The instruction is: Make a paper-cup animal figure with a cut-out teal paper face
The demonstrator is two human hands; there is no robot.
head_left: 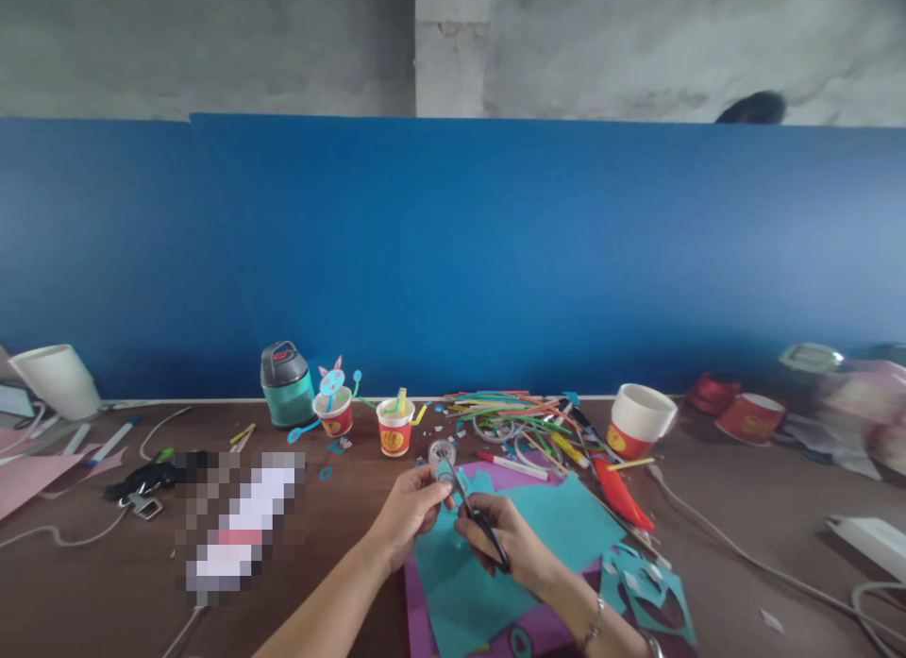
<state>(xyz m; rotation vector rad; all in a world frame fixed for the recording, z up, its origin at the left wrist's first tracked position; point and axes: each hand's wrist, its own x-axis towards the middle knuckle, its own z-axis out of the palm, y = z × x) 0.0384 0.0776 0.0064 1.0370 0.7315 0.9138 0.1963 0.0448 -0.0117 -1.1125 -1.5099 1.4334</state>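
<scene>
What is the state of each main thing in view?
Left hand: closed on blue paper piece.
Black-handled metal scissors: in the right hand.
Teal paper sheet: lying over purple paper sheet.
Round teal container: upright, grey lid on.
Red-and-white paper cup with blue cat face: upright.
Red-and-white paper cup with straws: upright.

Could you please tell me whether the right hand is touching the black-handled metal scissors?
Touching. The head view shows the right hand gripping the black-handled metal scissors by the handle.
</scene>
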